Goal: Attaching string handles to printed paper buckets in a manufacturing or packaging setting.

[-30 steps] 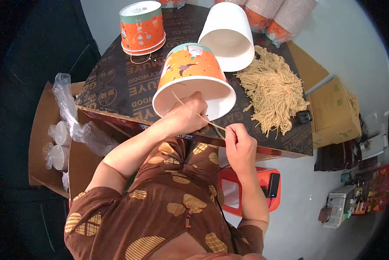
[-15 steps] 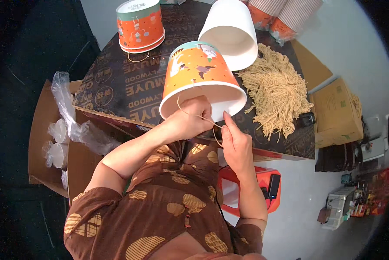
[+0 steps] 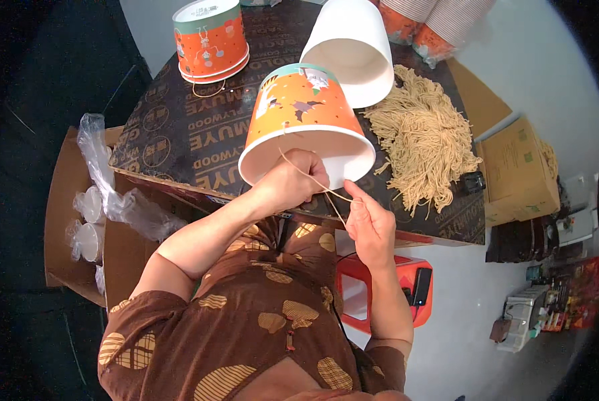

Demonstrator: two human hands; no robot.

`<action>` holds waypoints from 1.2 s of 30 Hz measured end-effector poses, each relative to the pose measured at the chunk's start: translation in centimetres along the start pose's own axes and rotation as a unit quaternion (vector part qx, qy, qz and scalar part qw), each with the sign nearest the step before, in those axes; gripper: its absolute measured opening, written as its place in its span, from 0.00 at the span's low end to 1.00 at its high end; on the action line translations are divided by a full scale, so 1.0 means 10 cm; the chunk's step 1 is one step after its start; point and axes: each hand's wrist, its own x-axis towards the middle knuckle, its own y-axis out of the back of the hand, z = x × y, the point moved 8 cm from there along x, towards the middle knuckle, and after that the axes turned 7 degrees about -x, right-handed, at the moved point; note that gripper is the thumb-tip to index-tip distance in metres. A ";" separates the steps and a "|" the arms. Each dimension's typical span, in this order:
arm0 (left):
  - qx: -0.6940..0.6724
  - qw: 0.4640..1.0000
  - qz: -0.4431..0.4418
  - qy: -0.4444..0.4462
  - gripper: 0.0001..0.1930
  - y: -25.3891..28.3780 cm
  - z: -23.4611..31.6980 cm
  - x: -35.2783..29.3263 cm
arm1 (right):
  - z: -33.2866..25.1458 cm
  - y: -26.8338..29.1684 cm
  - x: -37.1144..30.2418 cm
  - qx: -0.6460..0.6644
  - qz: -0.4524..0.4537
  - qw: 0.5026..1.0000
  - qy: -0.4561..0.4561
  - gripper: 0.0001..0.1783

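Note:
An orange paper bucket with a teal band and cartoon figures (image 3: 302, 107) lies tipped at the table's near edge, its white mouth toward me. A thin tan cord (image 3: 321, 184) comes from a hole near its rim. My left hand (image 3: 291, 179) is curled in front of the mouth, with the cord crossing its knuckles. Its fingertips are partly hidden, but it appears closed on the cord. My right hand (image 3: 371, 228), just right of it and below the rim, pinches the cord between thumb and forefinger. A loose cord end slants down between the hands.
A heap of tan cords (image 3: 423, 137) lies right of the bucket on the dark printed table (image 3: 213, 134). Behind stand a white bucket (image 3: 353, 57), an upturned orange bucket (image 3: 211, 43) and stacked buckets (image 3: 446, 27). An open carton (image 3: 72, 200) is at left, a red stool (image 3: 403, 274) below.
My right hand has moved slightly down and right, and the cord between the hands runs straighter than its earlier loose curve. The bucket sits a little further left in view.

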 end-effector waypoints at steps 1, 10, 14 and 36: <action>0.002 1.000 -0.005 0.015 0.10 0.00 0.00 0.00 | -0.01 -0.01 0.00 0.000 0.001 1.000 0.000 0.21; -0.099 0.989 -0.008 0.112 0.11 0.01 -0.07 -0.04 | -0.06 -0.10 0.01 -0.040 0.010 0.999 0.007 0.22; -0.094 0.990 -0.010 0.109 0.11 0.01 -0.07 -0.04 | -0.04 -0.12 0.02 -0.041 0.010 0.999 0.006 0.21; 0.415 0.899 0.041 -0.137 0.07 0.06 0.37 -0.29 | -0.11 -0.19 0.07 -0.156 0.000 0.987 0.024 0.18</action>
